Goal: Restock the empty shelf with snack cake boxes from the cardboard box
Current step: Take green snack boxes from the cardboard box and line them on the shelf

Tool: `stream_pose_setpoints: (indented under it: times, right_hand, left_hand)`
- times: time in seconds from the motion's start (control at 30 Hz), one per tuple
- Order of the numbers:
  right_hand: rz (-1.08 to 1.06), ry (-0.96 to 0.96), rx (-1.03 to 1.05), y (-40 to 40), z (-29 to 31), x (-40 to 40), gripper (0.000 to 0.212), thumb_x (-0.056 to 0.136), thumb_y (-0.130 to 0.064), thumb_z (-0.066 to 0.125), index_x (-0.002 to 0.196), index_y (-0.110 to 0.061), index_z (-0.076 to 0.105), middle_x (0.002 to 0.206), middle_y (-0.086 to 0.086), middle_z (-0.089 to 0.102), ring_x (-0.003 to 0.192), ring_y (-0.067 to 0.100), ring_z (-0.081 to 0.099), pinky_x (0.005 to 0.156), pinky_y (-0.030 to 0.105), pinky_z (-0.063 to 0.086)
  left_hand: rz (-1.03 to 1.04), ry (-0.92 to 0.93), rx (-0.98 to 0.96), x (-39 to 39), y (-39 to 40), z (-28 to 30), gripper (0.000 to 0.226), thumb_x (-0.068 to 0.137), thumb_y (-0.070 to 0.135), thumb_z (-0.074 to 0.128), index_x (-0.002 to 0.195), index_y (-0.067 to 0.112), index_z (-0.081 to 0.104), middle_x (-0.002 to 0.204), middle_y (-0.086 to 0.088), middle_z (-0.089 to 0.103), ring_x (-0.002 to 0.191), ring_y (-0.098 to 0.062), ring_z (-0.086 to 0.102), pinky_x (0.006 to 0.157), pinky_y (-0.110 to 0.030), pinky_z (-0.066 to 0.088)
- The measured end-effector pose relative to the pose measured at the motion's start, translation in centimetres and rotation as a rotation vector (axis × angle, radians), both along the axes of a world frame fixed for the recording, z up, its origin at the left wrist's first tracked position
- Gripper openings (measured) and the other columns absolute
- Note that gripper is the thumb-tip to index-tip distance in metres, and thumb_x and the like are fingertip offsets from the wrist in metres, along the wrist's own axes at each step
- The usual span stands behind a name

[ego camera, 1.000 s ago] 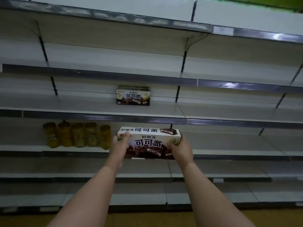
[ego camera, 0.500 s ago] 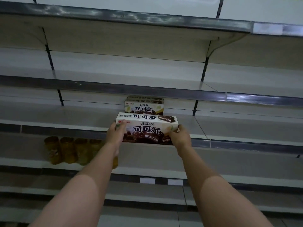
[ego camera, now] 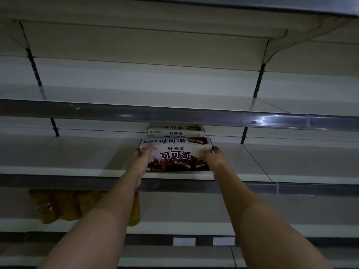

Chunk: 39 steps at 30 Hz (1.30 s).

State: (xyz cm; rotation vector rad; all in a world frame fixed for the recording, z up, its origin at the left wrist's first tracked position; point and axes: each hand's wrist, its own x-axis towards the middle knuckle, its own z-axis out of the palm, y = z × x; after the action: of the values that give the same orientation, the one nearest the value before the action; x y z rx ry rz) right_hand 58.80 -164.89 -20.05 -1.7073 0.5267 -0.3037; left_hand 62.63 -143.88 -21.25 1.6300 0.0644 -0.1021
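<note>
Both hands on a snack cake box, sitting at the front of the shelf

Left hand point(ego camera: 142, 162) grips the left end of the snack cake box point(ego camera: 174, 155), thumb on the front face; right hand point(ego camera: 214, 159) clasps the right end; the box stands on the shelf point(ego camera: 77, 160) near its front edge; a second identical box point(ego camera: 175, 131) sits right behind it, further back; yellowish jars point(ego camera: 58, 204), pretty blurry, on the shelf below, off to the left.

Glossy printed cardboard snack cake box point(ego camera: 174, 152); smooth matt shelf point(ego camera: 77, 158).
</note>
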Motion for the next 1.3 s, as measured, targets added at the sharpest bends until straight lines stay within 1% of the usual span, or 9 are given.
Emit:
stream_pose_setpoints:
  times: [0.17,0.4,0.47,0.67,0.77,0.83,0.97,1.13,1.3]
  right_hand:
    - [-0.057,-0.042,0.0,0.2,-1.2,2.5,0.016,0.094,-0.017,0.049,0.11,-0.014,0.048,0.114,0.014,0.058,0.103,0.028,0.058,0.091,0.042,0.052]
    - [-0.051,-0.042,0.09,0.6,-1.5,4.7,0.04,0.088,-0.004,0.058,0.125,-0.009,0.045,0.116,0.014,0.057,0.098,0.027,0.059,0.069,0.028,0.05]
    - [-0.042,-0.031,0.102,0.5,-1.5,5.2,0.048,0.085,-0.002,0.06,0.129,-0.009,0.044,0.12,0.014,0.057,0.096,0.026,0.06,0.073,0.033,0.052]
    - [-0.023,-0.029,0.095,0.8,-1.3,5.9,0.032,0.086,-0.018,0.056,0.116,-0.014,0.049,0.12,0.013,0.06,0.108,0.03,0.057,0.095,0.048,0.049]
    - [-0.001,-0.058,0.101,1.1,-1.1,5.6,0.031,0.088,-0.016,0.056,0.117,-0.015,0.046,0.117,0.009,0.059,0.106,0.026,0.056,0.089,0.041,0.049]
    - [0.015,-0.06,0.076,1.0,-1.2,5.4,0.033,0.089,-0.01,0.057,0.119,-0.013,0.045,0.111,0.006,0.057,0.101,0.022,0.054,0.079,0.031,0.044]
    - [0.006,-0.041,0.026,0.8,-1.3,5.0,0.039,0.088,-0.014,0.061,0.124,-0.008,0.046,0.118,0.01,0.059,0.108,0.026,0.055,0.087,0.033,0.042]
    - [0.055,-0.003,0.022,0.5,-0.4,3.0,0.029,0.094,-0.012,0.054,0.122,-0.005,0.051,0.116,0.01,0.058,0.099,0.02,0.051,0.076,0.023,0.041]
    - [0.131,0.118,-0.084,-0.9,-0.4,-0.3,0.051,0.093,-0.009,0.054,0.141,-0.002,0.037,0.134,0.014,0.048,0.125,0.029,0.044,0.099,0.033,0.036]
  left_hand:
    - [-0.011,-0.008,-0.009,3.1,-0.3,-1.0,0.051,0.091,0.053,0.05,0.13,0.022,0.046,0.132,-0.008,0.053,0.122,-0.03,0.049,0.105,-0.044,0.038]
    - [-0.001,-0.042,-0.027,6.3,-0.9,-1.6,0.047,0.089,0.049,0.057,0.127,0.023,0.048,0.125,-0.002,0.054,0.113,-0.024,0.051,0.105,-0.049,0.04]
    - [-0.014,-0.042,-0.014,7.0,-1.0,-1.7,0.051,0.087,0.053,0.058,0.127,0.024,0.049,0.127,-0.003,0.055,0.115,-0.026,0.052,0.104,-0.049,0.04]
    - [-0.065,-0.03,-0.058,8.1,-1.4,-2.0,0.074,0.083,0.055,0.062,0.144,0.024,0.032,0.143,-0.005,0.044,0.128,-0.028,0.044,0.108,-0.049,0.037]
    - [-0.05,-0.006,-0.056,8.3,-1.3,-2.4,0.08,0.084,0.053,0.061,0.147,0.02,0.024,0.147,-0.009,0.04,0.13,-0.032,0.042,0.108,-0.05,0.037]
    - [-0.04,0.001,-0.027,8.3,-1.2,-2.5,0.076,0.087,0.052,0.059,0.145,0.017,0.025,0.146,-0.011,0.04,0.128,-0.033,0.043,0.107,-0.049,0.037]
    - [-0.002,-0.009,0.059,7.5,-1.7,-2.4,0.059,0.093,0.047,0.052,0.139,0.015,0.035,0.139,-0.009,0.046,0.124,-0.031,0.046,0.098,-0.04,0.036]
    - [0.084,-0.042,0.088,5.3,-2.6,-1.9,0.045,0.097,0.039,0.049,0.133,0.012,0.044,0.132,-0.01,0.053,0.117,-0.029,0.05,0.089,-0.036,0.037]
    - [0.135,-0.126,0.093,1.5,-3.6,-1.1,0.043,0.096,0.042,0.051,0.126,0.012,0.053,0.119,-0.008,0.058,0.101,-0.021,0.049,0.086,-0.033,0.037]
